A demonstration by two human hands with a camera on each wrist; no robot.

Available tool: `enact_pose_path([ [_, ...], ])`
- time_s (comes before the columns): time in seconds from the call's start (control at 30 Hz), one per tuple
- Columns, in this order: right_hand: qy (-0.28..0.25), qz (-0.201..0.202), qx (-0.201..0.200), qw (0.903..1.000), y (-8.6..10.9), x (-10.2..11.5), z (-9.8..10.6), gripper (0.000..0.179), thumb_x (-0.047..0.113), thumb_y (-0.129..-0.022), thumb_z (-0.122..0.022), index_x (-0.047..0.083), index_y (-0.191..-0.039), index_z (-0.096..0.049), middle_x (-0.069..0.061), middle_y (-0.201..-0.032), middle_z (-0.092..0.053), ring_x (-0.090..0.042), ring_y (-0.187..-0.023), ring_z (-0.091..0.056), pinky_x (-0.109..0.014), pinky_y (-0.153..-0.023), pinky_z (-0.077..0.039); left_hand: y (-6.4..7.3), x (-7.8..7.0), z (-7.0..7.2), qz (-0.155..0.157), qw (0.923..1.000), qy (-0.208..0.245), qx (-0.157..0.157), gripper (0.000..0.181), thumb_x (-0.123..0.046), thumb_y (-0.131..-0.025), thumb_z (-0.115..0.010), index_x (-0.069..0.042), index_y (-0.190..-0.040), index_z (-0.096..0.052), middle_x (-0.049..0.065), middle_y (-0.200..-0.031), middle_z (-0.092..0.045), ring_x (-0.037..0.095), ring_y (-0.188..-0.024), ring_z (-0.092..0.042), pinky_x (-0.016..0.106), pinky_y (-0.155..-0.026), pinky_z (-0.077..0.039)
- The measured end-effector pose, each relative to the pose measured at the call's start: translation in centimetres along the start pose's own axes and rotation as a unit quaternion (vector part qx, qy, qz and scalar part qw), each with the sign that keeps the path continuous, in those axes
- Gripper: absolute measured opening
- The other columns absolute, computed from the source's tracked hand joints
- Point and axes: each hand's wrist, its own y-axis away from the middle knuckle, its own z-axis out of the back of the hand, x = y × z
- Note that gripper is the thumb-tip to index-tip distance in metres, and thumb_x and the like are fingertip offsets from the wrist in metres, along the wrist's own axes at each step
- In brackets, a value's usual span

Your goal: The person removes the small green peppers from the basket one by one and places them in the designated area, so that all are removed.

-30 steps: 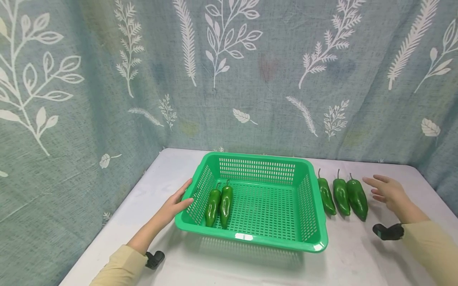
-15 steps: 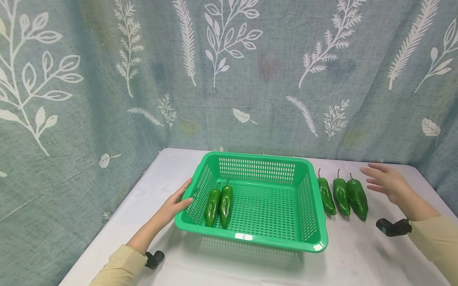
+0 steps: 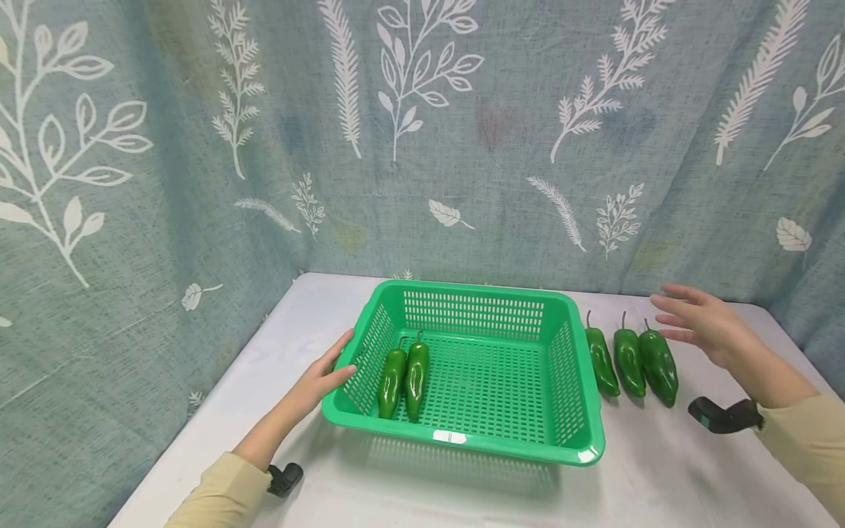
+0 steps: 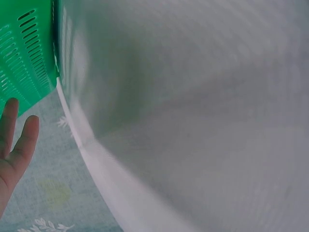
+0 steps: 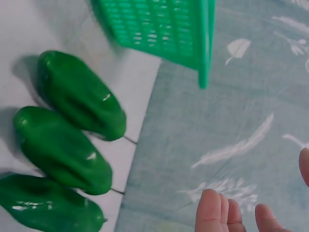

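Observation:
A green slotted plastic basket (image 3: 502, 445) stands mid-table, holding two long green peppers (image 3: 392, 383) side by side at its left. My left hand (image 3: 315, 386) rests on the basket's left side, fingers outstretched along the outside and thumb over the rim. In the left wrist view, straight fingers (image 4: 27, 137) lie by the basket wall (image 4: 36, 63). To the basket's right, three more green peppers (image 3: 630, 364) lie in a row, stems pointing away. My right hand (image 3: 703, 326) hovers beside and above the rightmost pepper (image 3: 658, 369), fingers loosely spread, holding nothing.
The white table (image 3: 297, 506) ends at a grey-green leaf-print curtain (image 3: 488, 183) behind and along both sides. Each wrist carries a black camera mount (image 3: 725, 416). The peppers (image 5: 63, 150) lie close to the basket's right wall.
My right hand has lifted and moved back, going slightly right and then left toward the stem end of the rightmost pepper. The left hand, basket and peppers stay where they were.

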Motion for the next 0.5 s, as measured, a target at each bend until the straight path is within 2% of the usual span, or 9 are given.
enact_pose_path([
  [0.17,-0.017,0.019,0.017,0.9995,0.3,0.9,-0.5,0.083,0.042,-0.094,-0.045,-0.002,-0.145,0.003,-0.031,-0.147,-0.007,0.014,-0.078,-0.05,-0.022,-0.078,-0.052,0.0,-0.1,0.0,0.003,1.0,0.0,-0.002,0.065,-0.025,-0.095,-0.045,-0.016,-0.149,-0.011,0.015,-0.153,-0.009,0.04,-0.136,-0.017,0.058,-0.102,-0.027],
  [0.5,-0.016,0.04,0.071,0.9965,0.2,3.6,-2.7,0.078,0.042,-0.096,-0.04,0.0,-0.146,0.002,-0.032,-0.145,-0.017,0.008,-0.083,-0.053,-0.026,-0.082,-0.051,0.0,-0.1,0.0,0.002,1.0,-0.004,-0.003,0.065,-0.025,-0.095,-0.046,-0.014,-0.149,-0.01,0.016,-0.153,-0.009,0.04,-0.136,-0.016,0.059,-0.102,-0.026],
])
